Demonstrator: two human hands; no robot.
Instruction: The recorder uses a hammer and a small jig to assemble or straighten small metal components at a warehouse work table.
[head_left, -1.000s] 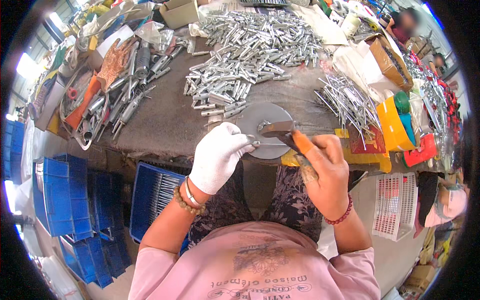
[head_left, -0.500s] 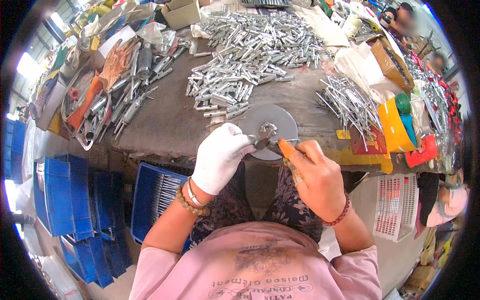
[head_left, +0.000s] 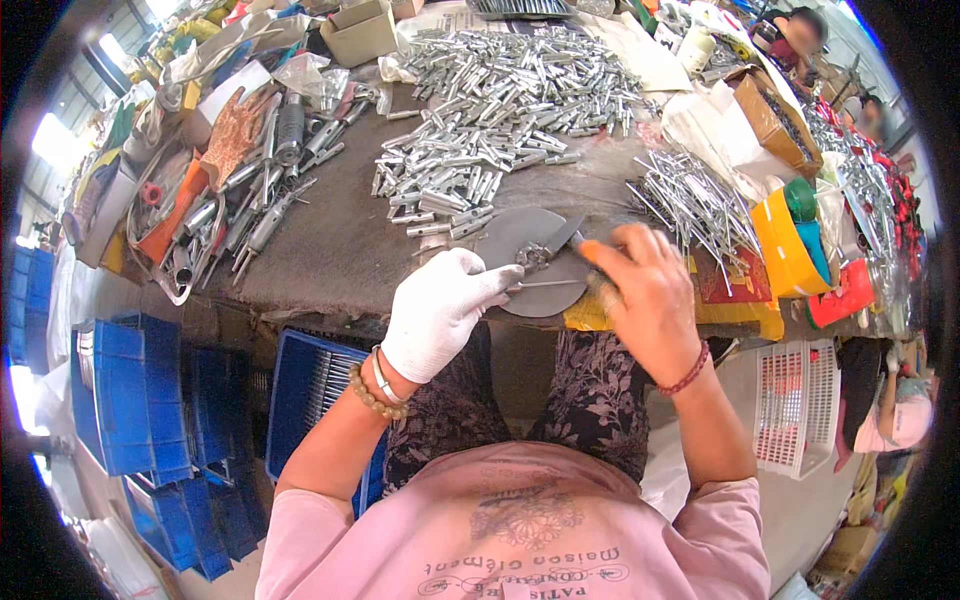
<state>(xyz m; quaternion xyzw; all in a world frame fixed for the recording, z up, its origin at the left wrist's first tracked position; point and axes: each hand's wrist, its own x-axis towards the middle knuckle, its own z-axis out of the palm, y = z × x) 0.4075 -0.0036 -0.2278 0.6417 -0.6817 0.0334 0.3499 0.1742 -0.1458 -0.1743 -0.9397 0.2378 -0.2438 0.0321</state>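
A small silvery metal fitting (head_left: 535, 255), shiny and jointed, is held over a round grey disc (head_left: 520, 300) at the near edge of the workbench (head_left: 330, 250). It is pinched by the white-gloved left hand (head_left: 440, 312), whose fingers are curled. An orange-handled tool (head_left: 585, 250) is gripped by the closed bare right hand (head_left: 645, 295) and set against the fitting.

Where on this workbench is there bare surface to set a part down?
The dark bench top is bare between the tools at the left and the pile of silver metal parts, down to the front edge. Crowded: around the round metal plate under both hands, and the thin rods at the right.
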